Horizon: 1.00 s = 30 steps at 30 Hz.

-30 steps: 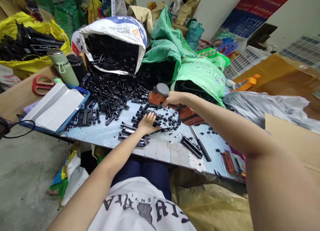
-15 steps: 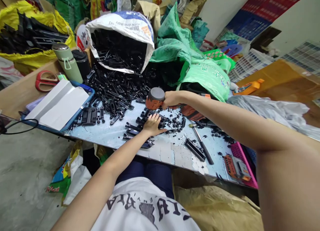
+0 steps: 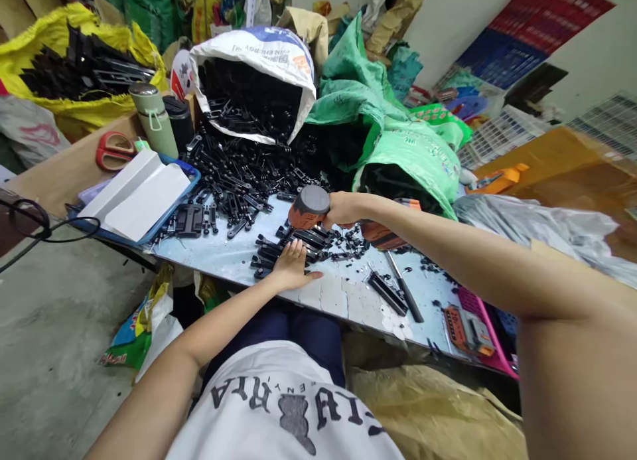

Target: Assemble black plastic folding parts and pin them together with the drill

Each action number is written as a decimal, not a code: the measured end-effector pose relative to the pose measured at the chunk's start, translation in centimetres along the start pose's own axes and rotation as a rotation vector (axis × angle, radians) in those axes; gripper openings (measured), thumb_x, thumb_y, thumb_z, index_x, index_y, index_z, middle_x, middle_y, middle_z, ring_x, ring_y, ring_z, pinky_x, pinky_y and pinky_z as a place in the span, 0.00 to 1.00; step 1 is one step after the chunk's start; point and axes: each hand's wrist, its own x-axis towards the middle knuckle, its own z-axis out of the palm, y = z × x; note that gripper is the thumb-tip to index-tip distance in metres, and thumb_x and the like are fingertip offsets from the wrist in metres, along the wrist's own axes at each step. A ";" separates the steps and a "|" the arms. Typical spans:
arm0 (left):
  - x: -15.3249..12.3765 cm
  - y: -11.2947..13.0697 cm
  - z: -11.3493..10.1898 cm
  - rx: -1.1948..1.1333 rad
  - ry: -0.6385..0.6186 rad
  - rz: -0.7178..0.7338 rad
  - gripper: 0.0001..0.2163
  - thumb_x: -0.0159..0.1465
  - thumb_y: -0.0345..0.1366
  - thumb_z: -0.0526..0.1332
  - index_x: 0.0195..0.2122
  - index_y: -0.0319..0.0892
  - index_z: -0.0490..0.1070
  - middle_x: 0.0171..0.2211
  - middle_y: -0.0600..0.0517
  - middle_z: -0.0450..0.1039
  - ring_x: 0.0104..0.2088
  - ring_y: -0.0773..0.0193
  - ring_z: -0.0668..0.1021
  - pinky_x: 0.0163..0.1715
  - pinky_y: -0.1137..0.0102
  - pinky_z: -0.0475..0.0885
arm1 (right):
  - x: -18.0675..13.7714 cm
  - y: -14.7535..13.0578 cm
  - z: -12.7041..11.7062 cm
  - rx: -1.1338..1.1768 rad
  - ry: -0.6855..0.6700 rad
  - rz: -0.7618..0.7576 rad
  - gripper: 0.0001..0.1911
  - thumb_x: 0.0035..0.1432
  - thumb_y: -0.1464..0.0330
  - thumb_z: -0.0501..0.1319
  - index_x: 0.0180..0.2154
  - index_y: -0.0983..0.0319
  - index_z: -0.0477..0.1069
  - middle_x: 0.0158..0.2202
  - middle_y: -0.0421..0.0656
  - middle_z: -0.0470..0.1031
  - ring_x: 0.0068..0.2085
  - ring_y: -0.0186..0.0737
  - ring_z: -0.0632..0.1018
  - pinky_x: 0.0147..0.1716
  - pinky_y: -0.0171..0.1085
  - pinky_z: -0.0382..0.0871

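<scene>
My right hand (image 3: 343, 208) is wrapped round the grip of an orange and black cordless drill (image 3: 306, 211), its rounded motor end facing me. The drill's front end is hidden, so I cannot tell whether it touches anything. Just below it, my left hand (image 3: 292, 266) rests with fingers stretched over a row of long black plastic parts (image 3: 269, 251) at the table's near side. Small black pieces and screws (image 3: 351, 244) lie scattered to the right of that row.
A hammer (image 3: 409, 295) and a black bar-shaped part (image 3: 387, 293) lie right of centre. A spare battery (image 3: 468, 330) sits near a pink basket (image 3: 482, 307). Behind stand a white sack (image 3: 253, 38) and a green sack (image 3: 413, 151). Left is a blue tray (image 3: 192, 174) with papers.
My left hand has slid slightly toward the table's near edge along the black parts. The drill, still in my right hand, sits a little lower in view. The camera has shifted slightly.
</scene>
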 end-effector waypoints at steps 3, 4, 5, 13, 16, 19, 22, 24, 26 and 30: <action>-1.6 -0.2 0.6 0.008 0.017 0.034 0.45 0.57 0.66 0.39 0.63 0.30 0.44 0.65 0.39 0.40 0.65 0.53 0.43 0.64 0.60 0.40 | 0.1 -0.7 0.4 0.005 -0.057 -0.026 0.10 0.39 0.69 0.63 0.29 0.64 0.70 0.19 0.39 0.68 0.21 0.37 0.72 0.19 0.33 0.63; -1.6 -0.2 0.6 0.005 0.008 0.063 0.44 0.58 0.65 0.38 0.63 0.31 0.44 0.65 0.40 0.41 0.65 0.54 0.44 0.64 0.60 0.40 | 0.4 -1.0 0.5 -0.010 -0.063 -0.032 0.10 0.40 0.69 0.63 0.29 0.64 0.70 0.20 0.39 0.69 0.22 0.37 0.72 0.19 0.33 0.63; -1.4 -0.2 0.6 -0.001 -0.002 0.085 0.43 0.58 0.64 0.37 0.63 0.31 0.44 0.65 0.40 0.41 0.65 0.55 0.44 0.63 0.61 0.40 | 0.6 -1.2 0.7 -0.033 -0.061 -0.038 0.10 0.39 0.69 0.63 0.30 0.64 0.70 0.21 0.39 0.69 0.22 0.37 0.72 0.19 0.33 0.63; -0.6 -0.6 0.7 -0.017 0.032 0.153 0.43 0.59 0.64 0.35 0.63 0.33 0.46 0.65 0.41 0.45 0.65 0.56 0.47 0.62 0.61 0.43 | -0.1 -3.0 0.9 -0.184 0.032 -0.041 0.10 0.40 0.66 0.62 0.28 0.64 0.72 0.22 0.42 0.71 0.26 0.39 0.73 0.23 0.34 0.63; -0.7 -0.8 1.0 -0.001 0.071 0.160 0.42 0.59 0.64 0.35 0.62 0.33 0.48 0.64 0.40 0.47 0.65 0.56 0.48 0.62 0.61 0.42 | -0.6 -4.5 0.7 -0.129 0.027 -0.106 0.10 0.41 0.67 0.62 0.29 0.65 0.72 0.21 0.41 0.70 0.24 0.38 0.72 0.22 0.33 0.63; -0.7 -0.8 1.1 0.001 0.067 0.157 0.42 0.59 0.64 0.35 0.62 0.33 0.48 0.64 0.41 0.47 0.65 0.56 0.49 0.62 0.61 0.42 | -0.1 -6.2 0.7 -0.139 -0.015 -0.147 0.10 0.41 0.67 0.61 0.27 0.67 0.71 0.20 0.41 0.69 0.21 0.35 0.70 0.19 0.33 0.61; -0.6 -0.9 1.1 -0.009 0.061 0.174 0.41 0.59 0.64 0.35 0.62 0.34 0.49 0.64 0.41 0.48 0.65 0.56 0.49 0.62 0.61 0.42 | 0.6 -7.4 0.8 -0.204 -0.067 -0.128 0.10 0.40 0.67 0.61 0.27 0.67 0.71 0.19 0.41 0.68 0.20 0.35 0.68 0.19 0.33 0.59; -0.7 -0.9 1.1 -0.013 0.064 0.170 0.41 0.59 0.63 0.36 0.62 0.35 0.49 0.64 0.42 0.48 0.65 0.57 0.49 0.62 0.60 0.42 | 0.6 -7.7 1.0 -0.230 -0.047 -0.159 0.11 0.40 0.68 0.61 0.28 0.67 0.72 0.20 0.41 0.69 0.22 0.35 0.68 0.19 0.33 0.58; -0.8 -0.8 1.0 -0.016 0.079 0.153 0.40 0.60 0.63 0.36 0.63 0.35 0.49 0.64 0.43 0.49 0.65 0.57 0.49 0.63 0.61 0.42 | 0.1 -7.8 1.2 -0.260 0.015 -0.183 0.12 0.40 0.67 0.61 0.30 0.66 0.73 0.21 0.41 0.70 0.23 0.36 0.69 0.20 0.33 0.59; -1.2 -0.6 0.9 -0.054 0.097 0.142 0.40 0.60 0.62 0.37 0.64 0.35 0.45 0.64 0.43 0.47 0.65 0.57 0.50 0.63 0.61 0.43 | -2.1 -7.9 1.9 -0.330 0.043 -0.177 0.12 0.40 0.65 0.60 0.28 0.66 0.74 0.21 0.43 0.71 0.24 0.38 0.71 0.21 0.34 0.59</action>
